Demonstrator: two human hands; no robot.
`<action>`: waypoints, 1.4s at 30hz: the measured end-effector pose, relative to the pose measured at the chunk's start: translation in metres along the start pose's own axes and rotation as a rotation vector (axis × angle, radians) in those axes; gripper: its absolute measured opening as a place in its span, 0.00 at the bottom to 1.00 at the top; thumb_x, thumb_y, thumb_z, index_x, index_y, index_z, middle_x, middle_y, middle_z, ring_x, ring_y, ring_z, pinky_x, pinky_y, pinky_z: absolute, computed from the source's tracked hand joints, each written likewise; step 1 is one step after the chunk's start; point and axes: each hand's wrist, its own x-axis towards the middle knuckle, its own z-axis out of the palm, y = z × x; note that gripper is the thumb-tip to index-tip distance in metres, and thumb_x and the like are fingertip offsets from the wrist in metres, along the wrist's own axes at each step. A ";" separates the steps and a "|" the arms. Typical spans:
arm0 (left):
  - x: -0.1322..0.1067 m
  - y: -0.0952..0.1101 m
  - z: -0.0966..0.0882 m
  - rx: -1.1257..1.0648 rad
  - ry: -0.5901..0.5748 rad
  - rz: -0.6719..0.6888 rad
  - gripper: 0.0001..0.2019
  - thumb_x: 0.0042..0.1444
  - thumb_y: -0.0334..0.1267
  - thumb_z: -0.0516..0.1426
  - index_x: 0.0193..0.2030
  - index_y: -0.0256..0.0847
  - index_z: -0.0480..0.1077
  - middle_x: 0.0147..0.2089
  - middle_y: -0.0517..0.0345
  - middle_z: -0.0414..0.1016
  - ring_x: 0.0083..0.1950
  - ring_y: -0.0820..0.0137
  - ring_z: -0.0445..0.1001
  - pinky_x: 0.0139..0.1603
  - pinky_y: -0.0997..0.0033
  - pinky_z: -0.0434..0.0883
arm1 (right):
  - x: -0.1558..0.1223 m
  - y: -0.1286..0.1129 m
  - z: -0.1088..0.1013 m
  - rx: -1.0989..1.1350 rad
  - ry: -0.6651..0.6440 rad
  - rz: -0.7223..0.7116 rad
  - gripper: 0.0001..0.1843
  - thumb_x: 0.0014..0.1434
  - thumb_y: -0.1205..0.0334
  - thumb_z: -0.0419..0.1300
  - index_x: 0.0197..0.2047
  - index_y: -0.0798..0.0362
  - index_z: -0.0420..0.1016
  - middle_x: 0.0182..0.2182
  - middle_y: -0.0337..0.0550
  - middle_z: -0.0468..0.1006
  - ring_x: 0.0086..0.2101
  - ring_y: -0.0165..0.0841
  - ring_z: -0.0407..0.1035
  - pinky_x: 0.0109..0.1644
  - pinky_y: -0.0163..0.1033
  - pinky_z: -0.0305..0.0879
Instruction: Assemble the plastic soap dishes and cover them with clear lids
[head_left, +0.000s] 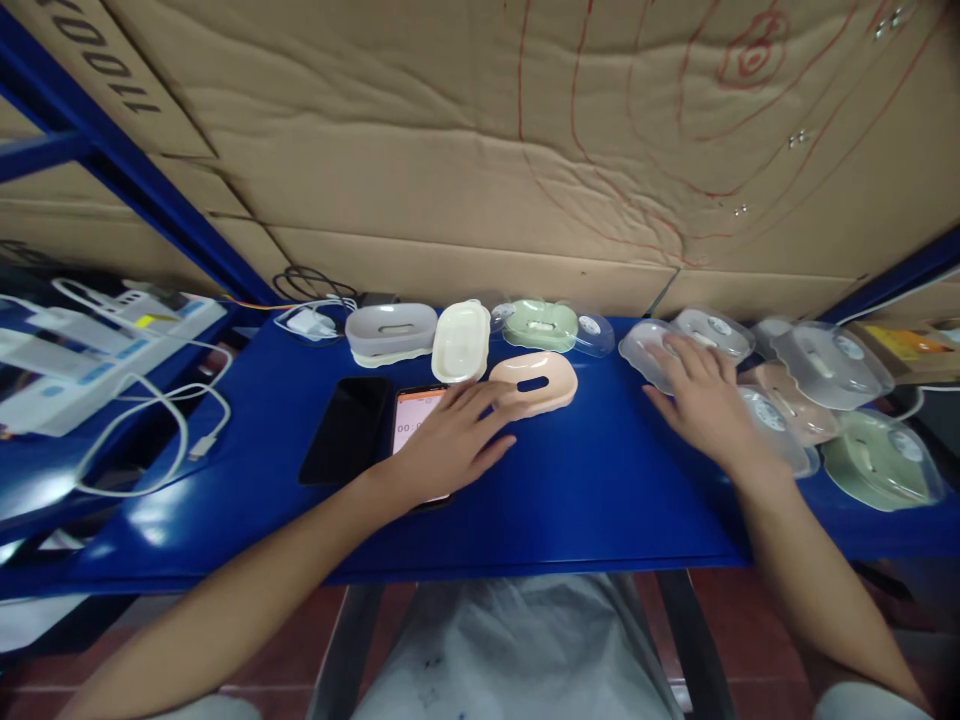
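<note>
My left hand (461,435) reaches over a lit phone (412,410), fingers stretched out and spread. Its fingertips are at the near-left rim of a peach oval soap dish (551,385) with a slot; whether they touch it I cannot tell. A cream tray (461,340) and a grey soap dish (390,330) stand just beyond. My right hand (701,400) is open, its fingers extended over a clear lid (643,350), apparently resting on it. Another clear lid (716,330) with a round sticker lies behind those fingers. The wrist partly covers a lidded peach dish (799,405).
A green soap dish (540,325) sits at the back beside a clear lid (592,330). On the right are a lidded green dish (874,460) and a large clear lid (836,365). A dark phone (345,430), white charger (311,323) and power strip (112,350) lie left. Cardboard (420,200) walls the back.
</note>
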 end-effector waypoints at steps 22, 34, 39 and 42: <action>-0.007 -0.001 0.010 -0.079 -0.069 0.011 0.16 0.73 0.34 0.56 0.64 0.43 0.72 0.56 0.46 0.77 0.60 0.56 0.78 0.66 0.50 0.77 | 0.007 -0.074 0.008 0.419 0.098 -0.117 0.17 0.75 0.49 0.60 0.57 0.46 0.83 0.47 0.48 0.86 0.46 0.44 0.80 0.51 0.52 0.76; -0.004 0.000 0.008 0.064 -0.027 0.125 0.17 0.73 0.33 0.57 0.67 0.44 0.69 0.70 0.45 0.72 0.75 0.51 0.67 0.76 0.42 0.66 | 0.006 -0.098 0.022 0.403 -0.113 -0.445 0.21 0.78 0.55 0.57 0.70 0.46 0.72 0.66 0.47 0.78 0.67 0.40 0.71 0.74 0.56 0.61; -0.004 -0.001 0.010 0.047 0.002 0.162 0.11 0.74 0.35 0.57 0.59 0.42 0.73 0.61 0.49 0.79 0.67 0.55 0.74 0.67 0.52 0.73 | 0.005 -0.101 0.023 0.349 -0.107 -0.504 0.21 0.78 0.63 0.55 0.70 0.48 0.73 0.65 0.47 0.79 0.66 0.39 0.72 0.74 0.55 0.63; -0.004 -0.001 0.011 0.026 0.005 0.157 0.09 0.73 0.35 0.58 0.57 0.41 0.74 0.59 0.49 0.80 0.64 0.56 0.77 0.63 0.53 0.75 | 0.005 -0.097 0.024 0.379 -0.142 -0.532 0.21 0.78 0.60 0.54 0.70 0.48 0.73 0.67 0.48 0.78 0.68 0.40 0.71 0.75 0.55 0.63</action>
